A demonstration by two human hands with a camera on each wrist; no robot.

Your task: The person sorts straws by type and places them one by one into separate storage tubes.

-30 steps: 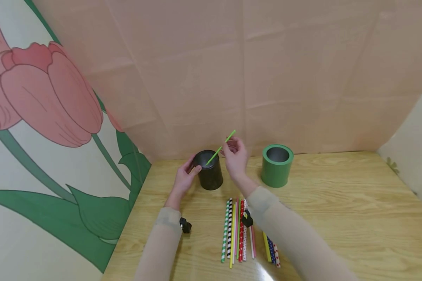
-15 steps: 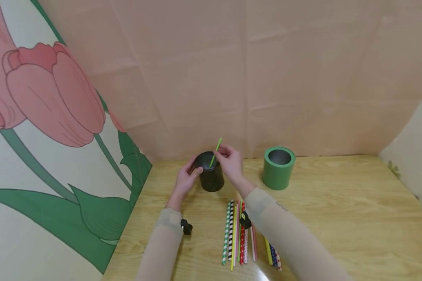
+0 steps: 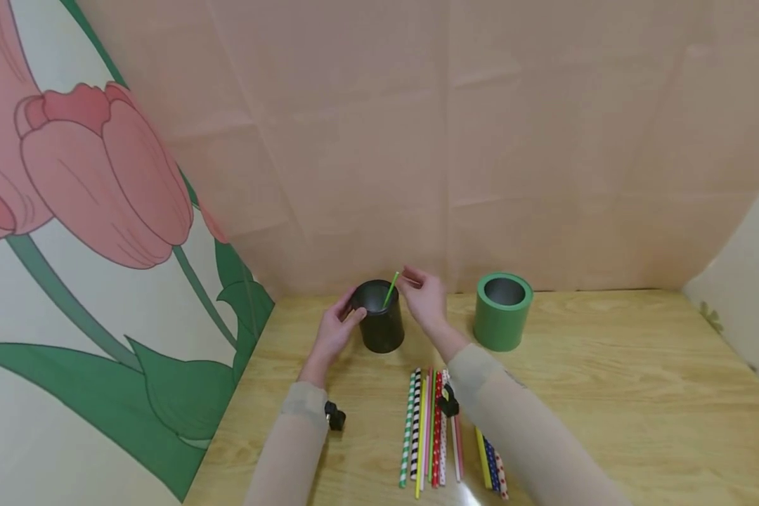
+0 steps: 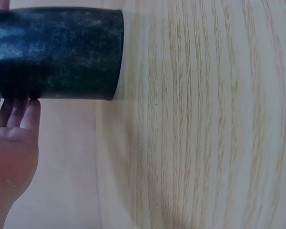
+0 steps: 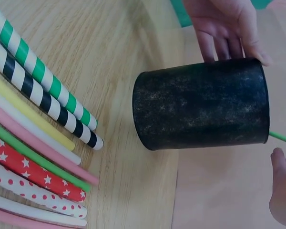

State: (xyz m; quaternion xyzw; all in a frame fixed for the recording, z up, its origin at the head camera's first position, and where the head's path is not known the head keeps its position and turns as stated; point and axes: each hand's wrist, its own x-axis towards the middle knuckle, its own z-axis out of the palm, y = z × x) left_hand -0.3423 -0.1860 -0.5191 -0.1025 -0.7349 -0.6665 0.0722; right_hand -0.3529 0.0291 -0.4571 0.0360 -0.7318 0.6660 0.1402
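My left hand (image 3: pixel 338 329) holds the upper side of a black cylindrical cup (image 3: pixel 382 330), thumb at the near rim. In the left wrist view that hand (image 4: pixel 14 152) lies against the wall of the cup (image 4: pixel 57 52). A thin bright green straw (image 3: pixel 390 290) stands tilted in the cup, leaning on its right rim, its lower end hidden inside. Close to the straw's top, my right hand (image 3: pixel 426 299) has its fingers loosely bent and slightly apart from it. In the right wrist view the straw's tip (image 5: pixel 280 137) pokes out near the right fingertips (image 5: pixel 279 160).
Several striped, plain and patterned straws (image 3: pixel 415 429) lie side by side nearer on the wooden table (image 3: pixel 607 393). A few more straws (image 3: pixel 492 464) lie partly under the right forearm. A green cup (image 3: pixel 503 316) stands to the right, near the pink backdrop (image 3: pixel 544 176).
The green straw has gone from the right hand's pinch above the cup to leaning inside it. The right hand moved left, then drew slightly back right. The left hand stays on the cup.
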